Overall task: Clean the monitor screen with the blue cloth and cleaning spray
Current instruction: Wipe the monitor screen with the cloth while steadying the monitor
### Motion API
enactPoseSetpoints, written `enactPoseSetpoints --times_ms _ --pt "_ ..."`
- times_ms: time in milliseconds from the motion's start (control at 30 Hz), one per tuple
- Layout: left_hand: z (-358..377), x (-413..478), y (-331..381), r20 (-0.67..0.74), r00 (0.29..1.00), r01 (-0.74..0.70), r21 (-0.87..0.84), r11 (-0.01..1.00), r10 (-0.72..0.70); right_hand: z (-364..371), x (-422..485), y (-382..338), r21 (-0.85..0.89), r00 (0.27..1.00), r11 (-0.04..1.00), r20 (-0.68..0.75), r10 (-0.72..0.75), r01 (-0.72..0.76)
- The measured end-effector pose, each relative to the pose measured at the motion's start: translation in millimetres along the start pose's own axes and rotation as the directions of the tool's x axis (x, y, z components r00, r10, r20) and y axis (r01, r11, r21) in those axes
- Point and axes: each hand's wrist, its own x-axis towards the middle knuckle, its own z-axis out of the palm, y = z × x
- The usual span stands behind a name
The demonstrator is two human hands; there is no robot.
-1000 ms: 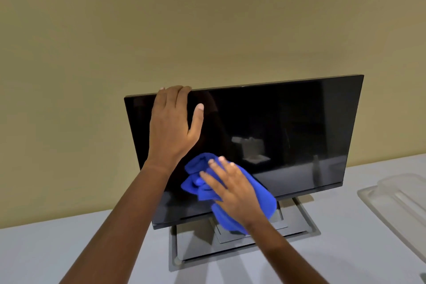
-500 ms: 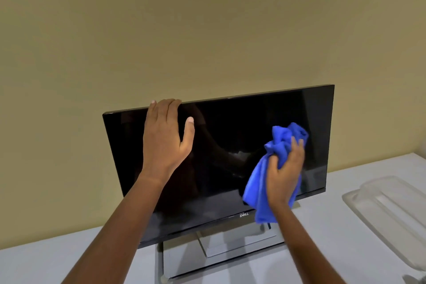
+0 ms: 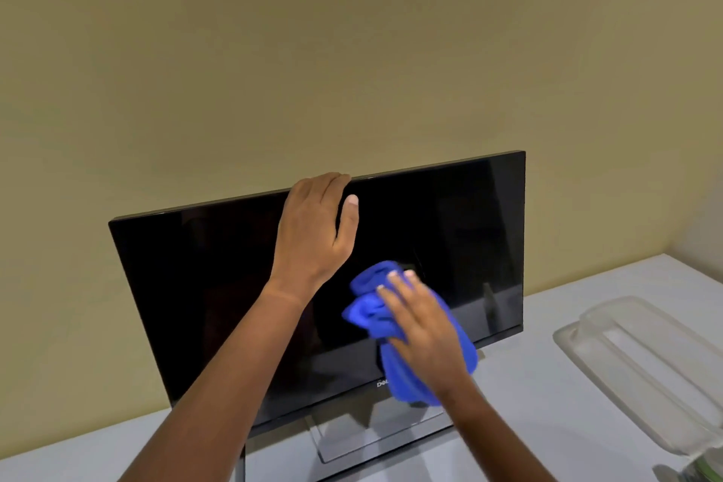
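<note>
A black monitor [image 3: 203, 286] stands on a silver base [image 3: 375, 438] on the white table, its screen dark. My left hand [image 3: 313, 235] grips the monitor's top edge near the middle, fingers over the rim and thumb on the glass. My right hand [image 3: 422, 321] presses a bunched blue cloth [image 3: 371, 309] flat against the lower middle of the screen. Part of the cloth hangs down below my palm over the bottom bezel. No spray bottle shows clearly.
A clear plastic tray [image 3: 641, 368] lies on the white table [image 3: 547, 423] to the right of the monitor. A dark greenish object [image 3: 700, 475] pokes in at the bottom right corner. A beige wall stands close behind the monitor.
My right hand has swept the cloth from the right part of the screen back left and down to the lower middle. My left hand has shifted right along the top edge.
</note>
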Motion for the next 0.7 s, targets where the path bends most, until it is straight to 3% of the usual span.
enactPoseSetpoints --times_ms 100,200,267,333,433,567,700 --pt "-1 -1 -1 0.0 1.0 0.009 -0.039 0.999 -0.009 -21 -7 40 0.094 0.936 0.936 -0.068 0.346 -0.34" --pt "1 -3 1 -0.024 0.999 0.02 -0.059 0.998 -0.022 -26 2 42 0.281 0.691 0.693 -0.123 0.712 -0.664" --pt "3 -3 2 -0.038 0.999 0.029 -0.066 0.997 -0.032 -22 18 22 0.295 0.591 0.618 -0.185 0.785 -0.729" --pt "4 -4 2 -0.048 0.998 0.035 -0.066 0.997 -0.038 -14 32 -8 0.218 0.611 0.652 -0.23 0.757 -0.726" --pt "5 -2 2 -0.072 0.997 0.011 -0.048 0.999 -0.014 1 45 -57 0.136 0.726 0.758 -0.222 0.651 -0.638" --pt "6 -1 4 -0.087 0.996 0.031 -0.049 0.998 -0.035 23 40 -100 -0.032 0.942 0.954 -0.169 0.288 -0.298" --pt "6 -1 6 -0.105 0.991 0.068 -0.095 0.993 -0.078 22 38 -69 -0.168 0.986 0.985 -0.169 0.011 -0.04"
